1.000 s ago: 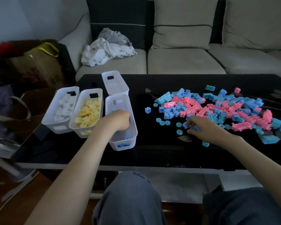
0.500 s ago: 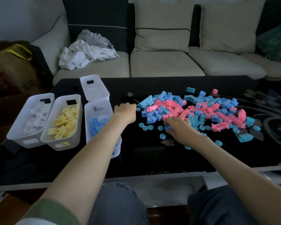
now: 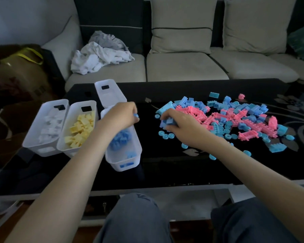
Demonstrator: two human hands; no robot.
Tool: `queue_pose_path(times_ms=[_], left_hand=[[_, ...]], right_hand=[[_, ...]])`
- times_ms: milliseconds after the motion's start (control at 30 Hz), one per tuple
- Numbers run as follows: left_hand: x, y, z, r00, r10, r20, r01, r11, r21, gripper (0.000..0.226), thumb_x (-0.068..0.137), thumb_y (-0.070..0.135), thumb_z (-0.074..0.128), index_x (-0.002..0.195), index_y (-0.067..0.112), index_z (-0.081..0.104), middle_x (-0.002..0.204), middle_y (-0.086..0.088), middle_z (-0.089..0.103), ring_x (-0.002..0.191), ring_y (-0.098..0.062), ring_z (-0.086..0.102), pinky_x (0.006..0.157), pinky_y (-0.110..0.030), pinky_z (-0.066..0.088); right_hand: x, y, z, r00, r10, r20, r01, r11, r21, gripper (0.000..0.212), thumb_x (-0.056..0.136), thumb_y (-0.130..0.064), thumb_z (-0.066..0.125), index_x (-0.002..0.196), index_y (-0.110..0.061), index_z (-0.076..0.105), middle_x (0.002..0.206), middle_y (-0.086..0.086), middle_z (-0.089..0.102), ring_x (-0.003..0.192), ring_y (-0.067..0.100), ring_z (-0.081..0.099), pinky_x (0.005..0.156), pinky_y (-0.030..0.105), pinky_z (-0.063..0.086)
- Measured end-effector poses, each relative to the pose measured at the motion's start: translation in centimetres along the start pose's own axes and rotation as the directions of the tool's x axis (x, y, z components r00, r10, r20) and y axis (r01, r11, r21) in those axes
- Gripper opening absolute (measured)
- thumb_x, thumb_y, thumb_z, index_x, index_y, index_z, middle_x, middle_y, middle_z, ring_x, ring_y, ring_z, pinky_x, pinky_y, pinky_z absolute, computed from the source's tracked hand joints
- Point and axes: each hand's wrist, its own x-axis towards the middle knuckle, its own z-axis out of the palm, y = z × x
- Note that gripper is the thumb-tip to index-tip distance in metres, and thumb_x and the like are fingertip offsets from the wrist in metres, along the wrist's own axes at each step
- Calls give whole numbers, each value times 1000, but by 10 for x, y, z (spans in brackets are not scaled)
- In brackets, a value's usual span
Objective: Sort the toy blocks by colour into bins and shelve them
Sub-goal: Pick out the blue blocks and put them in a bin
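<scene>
Left grip: The person's left hand [image 3: 118, 117] pinches a small blue piece [image 3: 136, 115] at its fingertips, poised over the far end of the blue bin [image 3: 125, 165].
Right grip: The right hand [image 3: 180, 126], fingers curled, clutches a handful of blue blocks [image 3: 166, 122] at the left edge of the pile [image 3: 232, 120].
Pile: Pink and blue blocks lie mixed on the right half of the black glass table [image 3: 174, 172], with round blue pieces scattered along the near side.
Bins: Three white plastic bins stand side by side at the table's left. The white-block bin [image 3: 42, 151] is outermost, the yellow-block bin [image 3: 67, 152] touches it, and the blue bin sits just beside that, nearest the pile. A fourth bin [image 3: 111, 97] stands directly behind the blue one.
Sorted blocks: Blue blocks [image 3: 120, 139] are heaped mid-bin.
Writing: Print on the brown bag [image 3: 19, 76], left of the table, is too dim to read.
Backdrop: A beige sofa [image 3: 182, 67] with crumpled cloths [image 3: 102, 53] on its left seat.
</scene>
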Motion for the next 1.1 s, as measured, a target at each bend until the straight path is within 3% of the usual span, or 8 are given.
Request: queue_pose_path(times_ms=[133, 267, 367, 467, 533, 633, 800, 1100], left_hand=[[-17, -50, -6, 988, -155, 2, 155, 988, -22, 21, 86, 20, 62, 107, 20, 58, 120, -8, 59, 104, -25, 57, 89, -35, 46], [-33, -64, -3, 973, -106, 205, 87, 991, 101, 51, 88, 29, 61, 135, 36, 42, 127, 7, 55, 114, -18, 52, 99, -33, 41], [-37, -63, -2, 988, -67, 143, 51, 993, 111, 55, 93, 28, 55, 142, 36, 33, 134, 11, 50, 118, -19, 50, 101, -37, 37], [-35, -54, 3, 998, -39, 41, 35, 996, 82, 49, 96, 19, 46, 140, 36, 35, 136, 8, 50, 122, -20, 48, 100, -38, 35], [-34, -39, 9, 999, -25, -22, 26, 999, 39, 47, 96, 13, 40, 138, 36, 39, 135, 7, 51, 123, -22, 46, 99, -38, 35], [-32, -9, 20, 997, 20, -78, -21, 1000, -5, 48, 96, 7, 36, 137, 31, 41, 130, 1, 53, 119, -25, 48, 101, -38, 35], [-18, 38, 47, 995, 98, 26, -98, 995, -25, 44, 95, 8, 43, 136, 24, 43, 130, -5, 51, 119, -24, 49, 103, -39, 36], [14, 65, 83, 978, 115, 175, -123, 992, 34, 35, 94, 13, 47, 130, 11, 47, 123, -11, 52, 109, -27, 54, 81, -33, 45]], right_hand=[[21, -43, 24, 993, -107, 51, 104, 993, 60, 24, 91, -9, 55, 114, -16, 53, 114, -1, 56, 98, 10, 53, 72, 10, 40], [36, -61, 51, 966, -114, 231, 98, 992, 79, 56, 90, -10, 57, 140, -20, 35, 130, 4, 47, 96, 11, 51, 77, 20, 40], [41, -47, 46, 959, -88, 270, 67, 994, 86, 75, 86, -21, 65, 147, -28, 22, 137, 1, 41, 100, 8, 52, 81, 21, 42], [44, -6, 32, 986, 44, 163, -48, 999, 19, 64, 90, -23, 60, 145, -25, 28, 139, 5, 43, 111, 14, 53, 86, 23, 42], [40, 31, 24, 986, 148, 81, -136, 981, -137, 51, 93, -17, 54, 141, -18, 37, 136, 9, 46, 115, 22, 52, 90, 29, 42], [28, 71, 18, 964, 235, 125, -184, 928, -324, 43, 93, -18, 52, 135, -20, 43, 132, 7, 45, 118, 25, 47, 97, 37, 40], [22, 72, 29, 965, 169, 201, -106, 950, -293, 45, 94, -14, 52, 136, -23, 40, 126, 0, 38, 104, 20, 51, 88, 32, 44], [26, 80, 27, 981, 94, 169, -48, 965, -256, 16, 91, -15, 55, 105, -18, 47, 101, -3, 49, 93, 18, 51, 80, 32, 45]])
